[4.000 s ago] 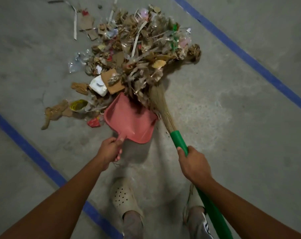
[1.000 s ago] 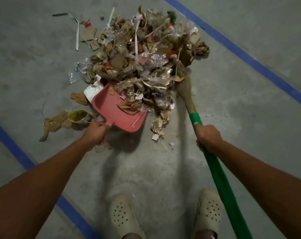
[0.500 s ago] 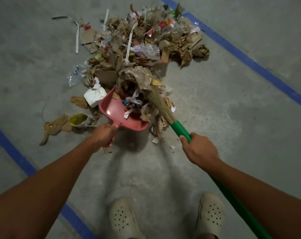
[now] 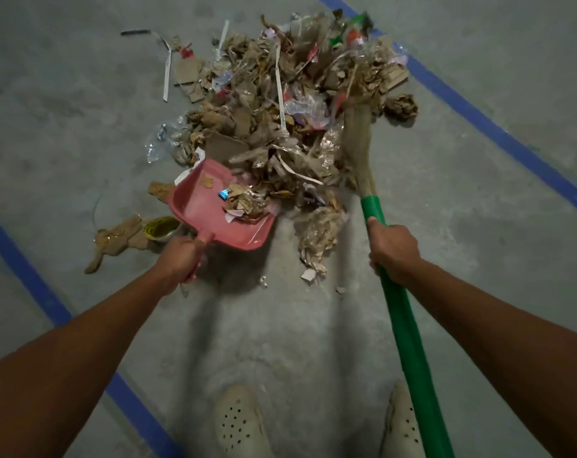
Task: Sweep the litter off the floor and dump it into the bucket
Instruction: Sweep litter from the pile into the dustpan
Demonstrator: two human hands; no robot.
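Both clamped: left grip (image 4: 180,256) round dustpan (image 4: 211,211) handle, right grip (image 4: 394,252) round green broom (image 4: 409,345) shaft. Ahead, litter pile (image 4: 267,104) on floor (image 4: 65,104), near edge overlapping dustpan mouth; broom bristles against pile's right side. Loose scraps between dustpan and broom.

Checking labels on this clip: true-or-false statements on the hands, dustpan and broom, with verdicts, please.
The left hand holds the pink dustpan by its handle. True.
The dustpan is empty. False: paper scraps lie in it.
The right hand holds the broom by its green handle. True.
A bucket stands beside the dustpan. False: no bucket is in view.
The broom's far end lies left of the dustpan. False: its bristles lie right of it, on the litter pile's right side.
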